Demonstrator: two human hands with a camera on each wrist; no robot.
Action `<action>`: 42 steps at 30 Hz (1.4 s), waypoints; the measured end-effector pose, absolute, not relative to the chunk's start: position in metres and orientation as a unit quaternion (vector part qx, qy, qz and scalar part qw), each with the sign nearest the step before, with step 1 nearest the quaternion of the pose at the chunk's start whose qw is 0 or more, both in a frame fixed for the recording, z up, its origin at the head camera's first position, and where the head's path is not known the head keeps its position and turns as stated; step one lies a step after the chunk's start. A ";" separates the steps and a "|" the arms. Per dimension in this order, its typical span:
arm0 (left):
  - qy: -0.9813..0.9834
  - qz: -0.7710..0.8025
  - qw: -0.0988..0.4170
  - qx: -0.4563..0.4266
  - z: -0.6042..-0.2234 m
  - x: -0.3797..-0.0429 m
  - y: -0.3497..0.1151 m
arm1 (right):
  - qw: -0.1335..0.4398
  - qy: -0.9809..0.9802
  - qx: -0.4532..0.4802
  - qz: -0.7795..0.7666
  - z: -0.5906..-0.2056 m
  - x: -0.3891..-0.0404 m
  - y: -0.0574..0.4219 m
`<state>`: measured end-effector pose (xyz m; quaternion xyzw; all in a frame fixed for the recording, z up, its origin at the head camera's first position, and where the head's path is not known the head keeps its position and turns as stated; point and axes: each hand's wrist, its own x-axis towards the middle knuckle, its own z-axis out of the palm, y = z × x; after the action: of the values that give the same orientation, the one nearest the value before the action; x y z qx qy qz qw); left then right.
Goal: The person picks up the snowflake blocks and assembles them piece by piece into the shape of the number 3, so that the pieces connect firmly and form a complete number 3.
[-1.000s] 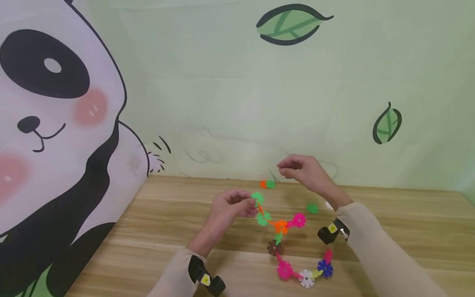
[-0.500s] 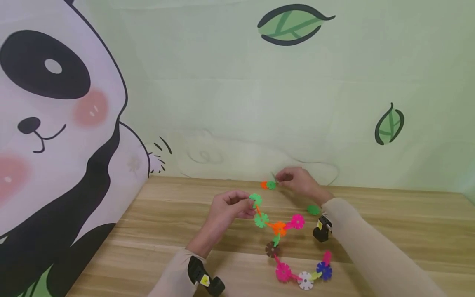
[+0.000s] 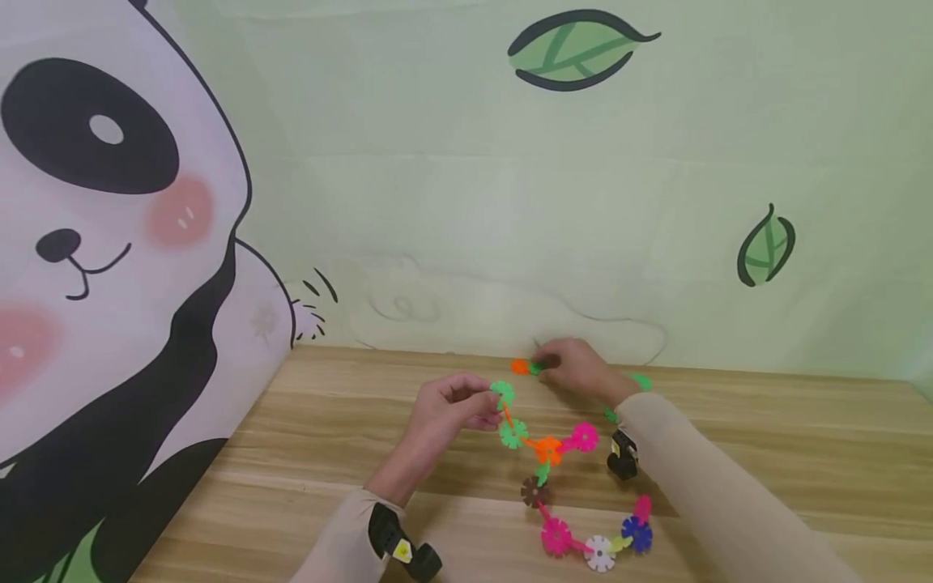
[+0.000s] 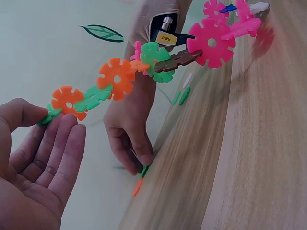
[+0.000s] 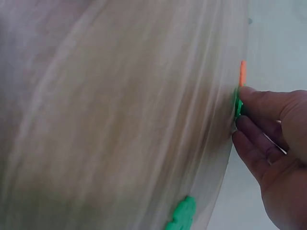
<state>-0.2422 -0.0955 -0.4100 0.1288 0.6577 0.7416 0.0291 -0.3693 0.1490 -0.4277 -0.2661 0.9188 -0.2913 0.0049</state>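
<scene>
White and notched like a flower, one disc is the nearest piece I can see, toward the near edge of the worktop. A yellow link joins it to a blue disc, with a pink piece beyond at that end of the chain. On its other side the chain runs through a pink disc, a brown disc and a green link to an orange disc, where a magenta disc branches toward the right edge. From there it climbs to a green end disc, which the left grip pinches between thumb and fingers. The left wrist view shows me that end held well above the worktop; I cannot tell whether the lower end touches it. Farther back, two loose green discs lie by the right sleeve. Just at the far edge, the right grip pinches a far green disc beside a loose orange disc. Behind that edge I see a pale green backdrop printed with a panda and leaves.
</scene>
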 end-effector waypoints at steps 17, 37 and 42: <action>0.659 0.740 0.032 0.128 -0.409 -0.242 -0.095 | 0.066 0.923 -0.240 -0.294 -0.416 -0.355 0.166; 0.656 0.742 0.032 0.135 -0.408 -0.240 -0.093 | 0.022 0.818 -0.272 -0.506 -0.369 -0.300 0.163; 0.658 0.740 0.031 0.136 -0.408 -0.241 -0.093 | 0.007 0.793 -0.269 -0.547 -0.363 -0.281 0.154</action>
<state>-0.2408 -0.0931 -0.4084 0.1363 0.6582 0.7397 0.0314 -0.2806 0.1542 -0.3634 -0.2686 0.7931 -0.5466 0.0069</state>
